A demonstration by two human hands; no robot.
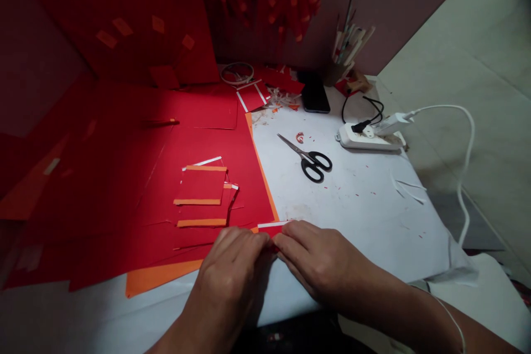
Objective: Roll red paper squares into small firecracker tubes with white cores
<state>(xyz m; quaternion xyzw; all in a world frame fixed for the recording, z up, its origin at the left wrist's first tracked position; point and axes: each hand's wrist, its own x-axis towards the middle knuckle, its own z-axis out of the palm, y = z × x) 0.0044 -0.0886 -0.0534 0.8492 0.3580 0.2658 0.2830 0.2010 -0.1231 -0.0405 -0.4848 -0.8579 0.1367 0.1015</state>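
Left fingers (250,243) and right fingers (293,239) pinch plain, white-edged red paper (270,230).

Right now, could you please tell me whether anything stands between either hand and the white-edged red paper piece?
Nothing visible does: the left hand and right hand both hold the red paper piece. The black-handled scissors lie beyond the right hand on the white sheet, out of the way.
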